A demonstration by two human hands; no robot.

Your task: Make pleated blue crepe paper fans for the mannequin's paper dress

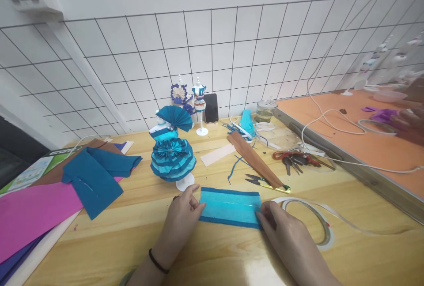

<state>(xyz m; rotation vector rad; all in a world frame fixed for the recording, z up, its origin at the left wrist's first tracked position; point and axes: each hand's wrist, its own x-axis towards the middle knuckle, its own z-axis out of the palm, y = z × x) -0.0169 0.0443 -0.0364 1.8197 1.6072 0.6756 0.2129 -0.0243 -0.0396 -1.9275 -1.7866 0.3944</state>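
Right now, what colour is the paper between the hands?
The paper is turquoise with darker edges; head view.

The paper strip point(230, 206) lies flat on the tabletop point(212, 259) near its front edge. The left hand point(183, 217) touches its left end and the right hand point(285, 233) its right end. A tape loop point(329, 233) lies just right of the right hand. Behind the strip, slightly left, stands a paper-dress figure point(171, 153). Snips point(261, 181) lie behind the strip's right end, with a bunch of keys point(294, 159) farther back and right. A stack of paper sheets point(33, 215) covers the tabletop's left side. At the back a phone point(211, 107) leans against the wall point(232, 34), with a jar point(266, 109) to its right.
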